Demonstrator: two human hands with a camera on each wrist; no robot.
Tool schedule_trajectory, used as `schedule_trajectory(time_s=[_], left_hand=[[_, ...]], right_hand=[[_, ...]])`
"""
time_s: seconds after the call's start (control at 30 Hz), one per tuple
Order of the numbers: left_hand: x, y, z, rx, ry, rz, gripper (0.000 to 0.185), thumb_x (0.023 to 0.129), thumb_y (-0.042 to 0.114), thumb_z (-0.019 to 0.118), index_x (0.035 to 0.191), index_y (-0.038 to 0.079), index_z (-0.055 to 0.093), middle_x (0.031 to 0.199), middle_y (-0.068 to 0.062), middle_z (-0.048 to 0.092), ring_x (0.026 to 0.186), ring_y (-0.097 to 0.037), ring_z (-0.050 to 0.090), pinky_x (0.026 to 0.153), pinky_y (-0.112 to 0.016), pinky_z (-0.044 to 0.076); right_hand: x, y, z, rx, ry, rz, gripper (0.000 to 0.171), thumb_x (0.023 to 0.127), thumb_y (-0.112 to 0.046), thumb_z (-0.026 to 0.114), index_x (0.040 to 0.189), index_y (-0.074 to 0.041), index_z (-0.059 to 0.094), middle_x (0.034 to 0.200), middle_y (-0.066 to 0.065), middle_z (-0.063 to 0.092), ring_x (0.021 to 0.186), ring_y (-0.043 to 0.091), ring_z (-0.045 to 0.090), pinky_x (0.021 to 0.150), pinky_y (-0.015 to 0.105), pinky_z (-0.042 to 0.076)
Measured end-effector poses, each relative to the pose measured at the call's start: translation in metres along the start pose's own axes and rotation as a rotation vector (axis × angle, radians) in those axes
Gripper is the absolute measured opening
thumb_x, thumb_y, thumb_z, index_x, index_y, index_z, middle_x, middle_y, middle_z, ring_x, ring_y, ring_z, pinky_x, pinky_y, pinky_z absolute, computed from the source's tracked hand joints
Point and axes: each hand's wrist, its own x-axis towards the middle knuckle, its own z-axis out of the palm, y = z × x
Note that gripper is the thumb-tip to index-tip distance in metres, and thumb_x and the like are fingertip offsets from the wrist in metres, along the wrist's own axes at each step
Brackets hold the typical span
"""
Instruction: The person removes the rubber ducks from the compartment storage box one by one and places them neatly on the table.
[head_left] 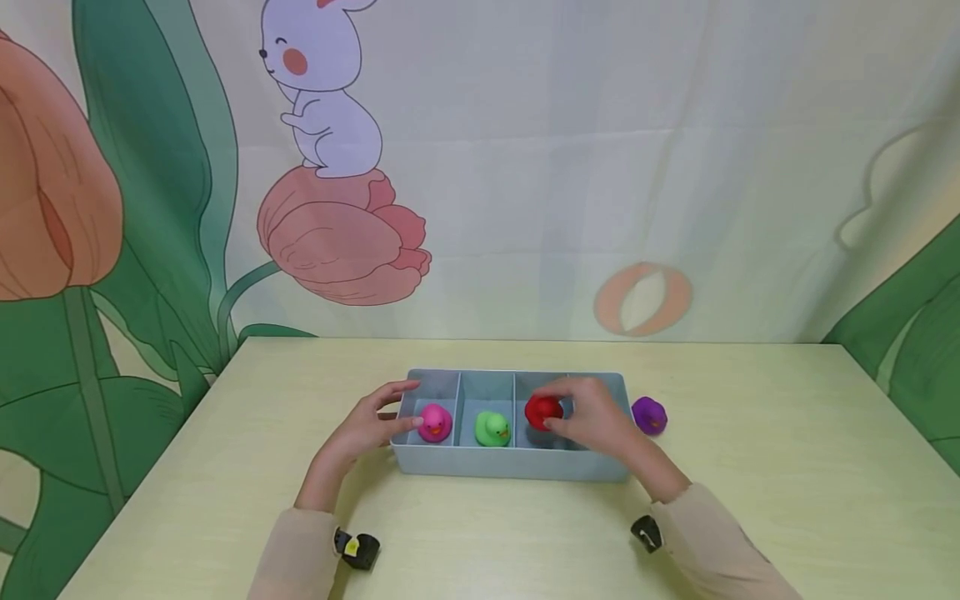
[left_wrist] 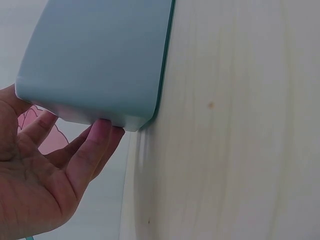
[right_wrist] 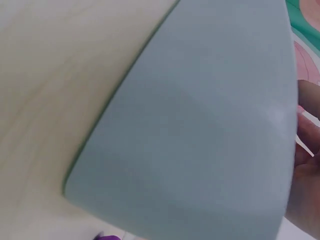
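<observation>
A blue-grey box (head_left: 510,463) with compartments in a row stands on the table. My left hand (head_left: 371,425) grips its left end, thumb over the rim and fingertips against the end wall in the left wrist view. Close by that thumb sits a pink rubber duck (head_left: 435,423) in the leftmost compartment. One compartment over is a green rubber duck (head_left: 492,429). With thumb and fingers my right hand (head_left: 592,414) pinches a red rubber duck (head_left: 542,412) over the third compartment. That hand partly covers the rightmost compartment. In the right wrist view the box wall (right_wrist: 200,120) hides the duck.
Just outside the box's right end, a purple rubber duck (head_left: 649,416) lies on the pale wooden table (head_left: 480,533). Behind the table hangs a cloth (head_left: 540,167) printed with a rabbit and flowers. Each wrist wears a small black camera.
</observation>
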Motion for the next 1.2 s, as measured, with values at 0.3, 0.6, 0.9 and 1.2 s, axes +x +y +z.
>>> schedule_trajectory(time_s=[0.3,0.6,0.9,1.2], left_hand=[[0.000,0.001,-0.001,-0.005,-0.003,-0.001,0.058,0.083,0.021,0.067,0.135,0.017,0.042,0.141,-0.020,0.031,0.122,-0.047,0.037,0.085,-0.052,0.045],[-0.001,0.002,-0.001,-0.008,-0.008,-0.002,0.057,0.084,0.021,0.066,0.135,0.016,0.042,0.142,-0.021,0.030,0.123,-0.047,0.036,0.085,-0.053,0.045],[-0.004,0.009,-0.001,-0.017,-0.021,-0.005,0.057,0.085,0.013,0.063,0.137,0.009,0.039,0.142,-0.025,0.028,0.123,-0.050,0.033,0.086,-0.056,0.043],[0.000,0.000,-0.001,0.002,-0.010,0.009,0.058,0.083,0.023,0.066,0.136,0.015,0.041,0.141,-0.022,0.031,0.122,-0.048,0.036,0.084,-0.053,0.045]], right_hand=[[-0.009,-0.004,-0.016,0.068,0.099,-0.009,0.034,0.071,-0.001,0.075,0.104,-0.003,0.068,0.100,0.009,0.068,0.091,0.024,0.062,0.081,0.045,0.050],[-0.016,0.002,-0.031,0.168,0.158,0.039,0.036,0.072,0.000,0.074,0.107,-0.001,0.066,0.101,0.011,0.067,0.089,0.023,0.063,0.077,0.033,0.052],[-0.026,0.012,-0.046,0.221,0.167,0.124,0.035,0.073,-0.002,0.073,0.108,0.000,0.066,0.104,0.014,0.065,0.088,0.026,0.062,0.074,0.020,0.050],[-0.040,0.026,-0.065,0.151,0.198,0.219,0.038,0.075,-0.004,0.073,0.111,0.003,0.063,0.110,0.020,0.062,0.093,0.033,0.061,0.073,0.025,0.053]])
